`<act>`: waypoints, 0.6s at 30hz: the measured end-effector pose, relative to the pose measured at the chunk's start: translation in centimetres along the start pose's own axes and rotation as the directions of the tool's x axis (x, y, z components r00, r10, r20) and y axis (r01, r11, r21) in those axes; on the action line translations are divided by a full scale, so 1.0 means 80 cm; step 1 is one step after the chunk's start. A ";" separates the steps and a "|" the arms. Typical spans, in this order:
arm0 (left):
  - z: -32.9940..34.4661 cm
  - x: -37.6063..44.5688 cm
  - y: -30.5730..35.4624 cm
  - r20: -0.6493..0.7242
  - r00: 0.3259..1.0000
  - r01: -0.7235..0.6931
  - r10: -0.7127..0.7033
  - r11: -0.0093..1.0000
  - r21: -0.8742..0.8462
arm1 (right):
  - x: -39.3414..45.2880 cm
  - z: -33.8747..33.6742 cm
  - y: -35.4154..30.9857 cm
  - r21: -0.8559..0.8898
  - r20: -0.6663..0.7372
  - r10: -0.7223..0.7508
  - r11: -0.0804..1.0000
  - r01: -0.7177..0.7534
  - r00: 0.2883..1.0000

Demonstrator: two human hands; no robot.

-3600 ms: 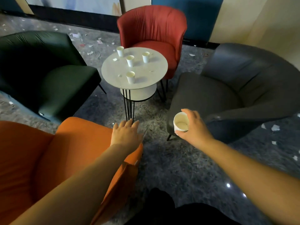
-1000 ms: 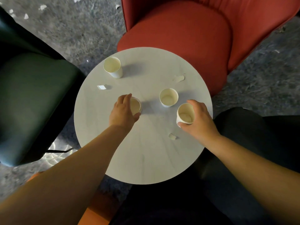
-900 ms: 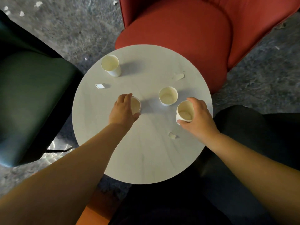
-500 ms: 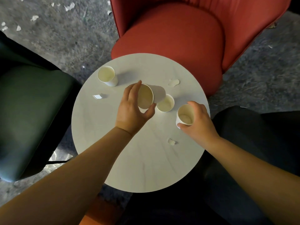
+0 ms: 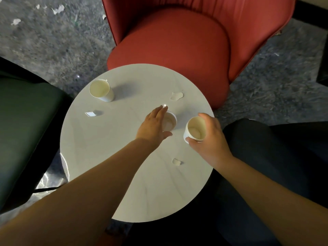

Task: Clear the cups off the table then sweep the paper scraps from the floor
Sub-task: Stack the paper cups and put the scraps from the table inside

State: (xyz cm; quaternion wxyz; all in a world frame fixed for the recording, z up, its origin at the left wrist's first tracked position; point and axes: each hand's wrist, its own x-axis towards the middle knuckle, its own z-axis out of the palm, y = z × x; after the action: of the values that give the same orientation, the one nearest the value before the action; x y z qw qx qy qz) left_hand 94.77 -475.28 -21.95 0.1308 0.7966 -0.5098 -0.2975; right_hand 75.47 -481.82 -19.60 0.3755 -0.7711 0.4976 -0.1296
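While upright, cup (image 5: 194, 128) sits in right hand (image 5: 209, 139).

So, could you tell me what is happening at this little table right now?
A person is clearing paper cups off the round table. The right hand holds one cup just above the tabletop. The left hand is around a second cup in the middle, fingers fairly straight. A third cup stands alone at the far left. A few paper scraps lie on the table, and more on the floor.
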 end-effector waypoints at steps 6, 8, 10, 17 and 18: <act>-0.025 -0.016 -0.028 -0.037 0.999 0.018 -0.017 1.000 0.023 | 0.014 -0.008 -0.055 0.038 -0.175 -0.190 0.979 0.199 0.966; -0.038 -0.022 -0.043 -0.085 0.994 0.066 -0.063 0.997 0.033 | 0.020 -0.005 -0.070 0.060 -0.181 -0.237 0.966 0.252 0.954; -0.053 -0.026 -0.059 -0.164 0.982 0.102 -0.099 0.995 0.014 | 0.028 0.006 -0.079 0.079 -0.126 -0.258 0.960 0.269 0.958; -0.108 -0.004 -0.121 -0.469 0.856 0.261 -0.218 0.965 0.029 | 0.058 0.067 -0.062 -0.066 0.159 -0.153 0.984 0.166 0.975; -0.114 0.003 -0.130 -0.476 0.849 0.284 -0.231 0.958 0.041 | 0.059 0.072 -0.058 -0.086 0.177 -0.158 0.981 0.176 0.971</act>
State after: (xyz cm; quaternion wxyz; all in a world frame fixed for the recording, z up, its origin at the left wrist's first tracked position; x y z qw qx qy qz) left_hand 108.02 -471.73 -20.19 0.1646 0.9116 -0.3673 -0.0838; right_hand 84.15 -482.29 -21.09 0.3646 -0.8366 0.4029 -0.0692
